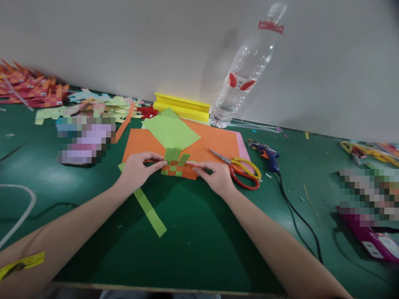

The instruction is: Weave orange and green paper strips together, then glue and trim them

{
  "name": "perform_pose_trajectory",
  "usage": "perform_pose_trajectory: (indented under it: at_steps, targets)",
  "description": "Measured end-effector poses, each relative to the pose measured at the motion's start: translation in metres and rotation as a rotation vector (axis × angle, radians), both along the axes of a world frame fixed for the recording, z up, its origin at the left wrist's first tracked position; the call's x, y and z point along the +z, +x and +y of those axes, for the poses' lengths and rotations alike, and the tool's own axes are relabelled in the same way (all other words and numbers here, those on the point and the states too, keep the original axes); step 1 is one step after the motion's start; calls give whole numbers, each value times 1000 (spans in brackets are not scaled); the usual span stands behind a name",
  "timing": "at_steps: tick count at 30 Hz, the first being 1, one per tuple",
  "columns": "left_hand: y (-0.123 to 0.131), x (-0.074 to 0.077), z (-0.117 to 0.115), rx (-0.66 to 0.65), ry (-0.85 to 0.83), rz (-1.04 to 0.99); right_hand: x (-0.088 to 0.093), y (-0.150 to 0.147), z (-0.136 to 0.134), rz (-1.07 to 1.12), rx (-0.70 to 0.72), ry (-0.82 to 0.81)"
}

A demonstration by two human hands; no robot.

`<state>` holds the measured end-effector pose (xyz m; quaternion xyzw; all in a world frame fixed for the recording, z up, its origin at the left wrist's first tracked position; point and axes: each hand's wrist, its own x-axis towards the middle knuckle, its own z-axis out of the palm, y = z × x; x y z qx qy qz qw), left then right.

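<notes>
A small woven piece of orange and green paper strips (175, 168) lies between my hands, over the near edge of an orange sheet (137, 143). My left hand (137, 168) pinches its left side, thumb and forefinger closed on it. On the right side, my right hand (216, 176) holds the piece between thumb and fingers. Green strip ends stick up from the weave. A light green square sheet (171, 128) rests on the orange sheet behind it. One loose green strip (151, 214) slants across the table below my left hand.
Scissors (246, 170) lie right of my right hand, with a glue gun (269, 155) and its cord beyond. A plastic bottle (240, 79) and yellow folded card (182, 108) stand behind. Paper scraps (102, 106) and a blurred phone-like object (89, 143) are at left.
</notes>
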<state>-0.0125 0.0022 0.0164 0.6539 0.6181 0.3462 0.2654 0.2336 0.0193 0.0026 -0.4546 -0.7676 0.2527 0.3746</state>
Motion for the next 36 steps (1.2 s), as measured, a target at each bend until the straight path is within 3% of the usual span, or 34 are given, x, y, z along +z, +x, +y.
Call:
perform_pose_trajectory:
  at_steps: [25, 36]
  targets:
    - [-1, 1, -1, 4, -14, 7, 1, -1, 0, 3, 4, -53]
    - [-2, -3, 0, -3, -22, 23, -1, 1, 1, -61, -18, 24]
